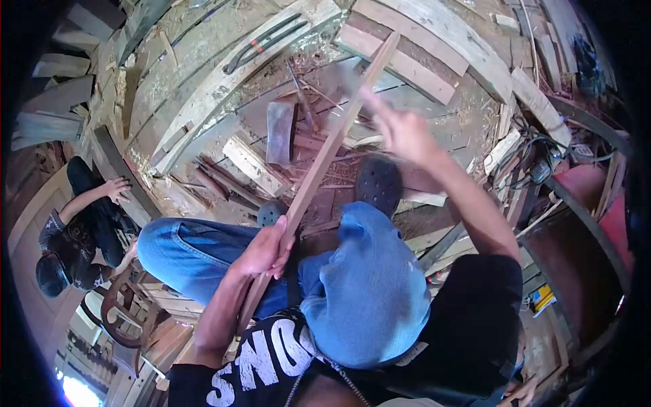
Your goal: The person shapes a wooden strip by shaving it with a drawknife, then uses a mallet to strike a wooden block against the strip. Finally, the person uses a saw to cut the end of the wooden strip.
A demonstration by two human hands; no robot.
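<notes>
A long narrow wooden strip [315,178] runs diagonally from my lap up to the boards at the top centre. My left hand [266,251] is closed round its lower part, above my left thigh. Right of the strip's upper part is my right hand [401,132], smeared by motion, its fingertips near the wood; whether it holds anything is unclear. Under the strip's middle lie a dark-edged block [280,132] and a pale block [254,165]. A thin dark tool [302,95] lies beside them.
Pincers [261,46] lie on a curved plank [234,71] at upper left. Short boards [400,61] lie top centre. Another person [78,230] sits at left, one hand on a dark beam [122,173]. Cables [539,169] and scrap wood lie at right. Shavings cover the floor.
</notes>
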